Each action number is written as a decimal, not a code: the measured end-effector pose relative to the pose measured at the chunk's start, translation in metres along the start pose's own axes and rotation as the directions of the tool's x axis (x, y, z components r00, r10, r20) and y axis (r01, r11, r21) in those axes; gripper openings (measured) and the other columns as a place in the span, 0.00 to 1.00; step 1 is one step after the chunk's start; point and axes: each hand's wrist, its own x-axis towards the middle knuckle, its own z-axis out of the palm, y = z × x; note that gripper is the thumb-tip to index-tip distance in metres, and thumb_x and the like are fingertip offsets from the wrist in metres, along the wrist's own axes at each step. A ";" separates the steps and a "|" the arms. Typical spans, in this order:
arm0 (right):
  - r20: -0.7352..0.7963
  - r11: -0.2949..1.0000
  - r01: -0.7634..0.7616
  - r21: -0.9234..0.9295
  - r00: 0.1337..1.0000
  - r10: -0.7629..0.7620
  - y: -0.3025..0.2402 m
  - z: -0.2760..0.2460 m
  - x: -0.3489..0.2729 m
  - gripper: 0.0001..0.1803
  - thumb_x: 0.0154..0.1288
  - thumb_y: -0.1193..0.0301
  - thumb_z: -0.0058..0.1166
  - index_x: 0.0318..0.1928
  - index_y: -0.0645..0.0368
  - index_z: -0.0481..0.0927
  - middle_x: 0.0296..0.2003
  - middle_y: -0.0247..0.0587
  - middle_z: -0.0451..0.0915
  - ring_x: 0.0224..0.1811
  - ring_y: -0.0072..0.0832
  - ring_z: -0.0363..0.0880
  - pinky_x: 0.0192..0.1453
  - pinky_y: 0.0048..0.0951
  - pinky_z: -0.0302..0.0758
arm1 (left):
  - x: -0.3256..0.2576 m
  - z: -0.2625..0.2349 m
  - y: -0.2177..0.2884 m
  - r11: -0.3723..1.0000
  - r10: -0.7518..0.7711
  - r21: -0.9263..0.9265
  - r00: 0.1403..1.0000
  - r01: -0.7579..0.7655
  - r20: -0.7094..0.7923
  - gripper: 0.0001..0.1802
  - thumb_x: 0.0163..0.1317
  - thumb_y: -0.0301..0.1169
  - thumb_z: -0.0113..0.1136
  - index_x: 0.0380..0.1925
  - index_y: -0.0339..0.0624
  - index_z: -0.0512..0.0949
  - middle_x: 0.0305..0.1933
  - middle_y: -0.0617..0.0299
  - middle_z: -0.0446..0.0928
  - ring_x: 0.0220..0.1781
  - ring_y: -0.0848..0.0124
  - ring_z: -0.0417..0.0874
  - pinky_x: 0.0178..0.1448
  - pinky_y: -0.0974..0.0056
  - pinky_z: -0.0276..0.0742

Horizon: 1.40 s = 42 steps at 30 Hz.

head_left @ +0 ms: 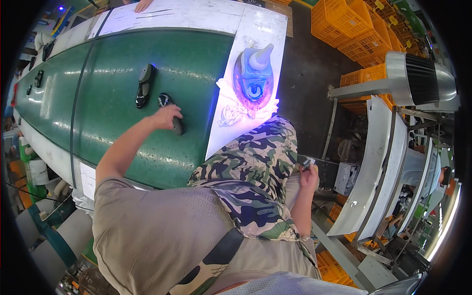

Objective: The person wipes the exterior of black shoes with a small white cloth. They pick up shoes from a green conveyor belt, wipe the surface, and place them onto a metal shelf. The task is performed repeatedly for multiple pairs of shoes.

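My left hand (166,117) reaches over a green conveyor belt (113,132) with its fingers closed round a dark shoe (164,99). The shoe's dark sole end shows below my fingers. Just left and farther up the belt lies a second dark shoe (143,86) with a grey sole part. Low beside my right thigh, my right hand (309,178) pinches a small grey-white object (308,163) whose kind I cannot make out. A camouflage apron (246,182) covers my lap.
On the white table edge (268,34) stands a blue container (255,73) with a pale nozzle, under violet light, beside a crumpled cloth (231,114). Orange crates (339,22) are stacked at right, near a metal machine (418,78). Another person's hand (143,5) rests at the far edge.
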 end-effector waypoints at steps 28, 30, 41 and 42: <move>-0.223 0.997 0.042 -0.063 0.973 -0.055 -0.026 0.047 0.024 0.06 0.62 0.75 0.61 0.37 0.55 0.76 0.31 0.37 0.80 0.28 0.30 0.80 0.29 0.34 0.79 | 0.055 -0.040 0.167 -0.140 -0.381 -0.889 0.853 -0.436 -0.358 0.28 0.47 0.23 0.70 0.51 0.39 0.75 0.51 0.59 0.79 0.53 0.64 0.80 0.64 0.57 0.73; -0.114 0.977 0.148 -0.152 0.980 -0.166 -0.036 0.096 0.025 0.09 0.59 0.79 0.61 0.37 0.56 0.76 0.29 0.35 0.79 0.28 0.27 0.79 0.29 0.32 0.80 | 0.073 -0.059 0.208 0.198 -0.362 -0.816 0.733 -0.543 -0.576 0.30 0.44 0.22 0.74 0.51 0.37 0.75 0.50 0.59 0.80 0.51 0.65 0.82 0.60 0.60 0.76; 0.490 0.732 0.546 -0.406 0.807 -0.330 -0.062 0.328 -0.050 0.09 0.57 0.77 0.67 0.34 0.61 0.78 0.31 0.29 0.78 0.32 0.16 0.75 0.37 0.21 0.73 | 0.085 -0.126 0.288 0.673 0.580 0.253 0.284 -0.695 -0.764 0.27 0.48 0.22 0.70 0.51 0.33 0.74 0.52 0.45 0.81 0.52 0.50 0.84 0.57 0.54 0.79; 0.490 0.712 0.567 -0.415 0.799 -0.350 -0.060 0.330 -0.049 0.09 0.56 0.76 0.68 0.33 0.61 0.78 0.29 0.29 0.78 0.30 0.15 0.74 0.35 0.21 0.73 | 0.085 -0.126 0.289 0.665 0.589 0.266 0.273 -0.698 -0.760 0.26 0.49 0.21 0.69 0.51 0.33 0.74 0.52 0.44 0.80 0.52 0.49 0.83 0.57 0.53 0.79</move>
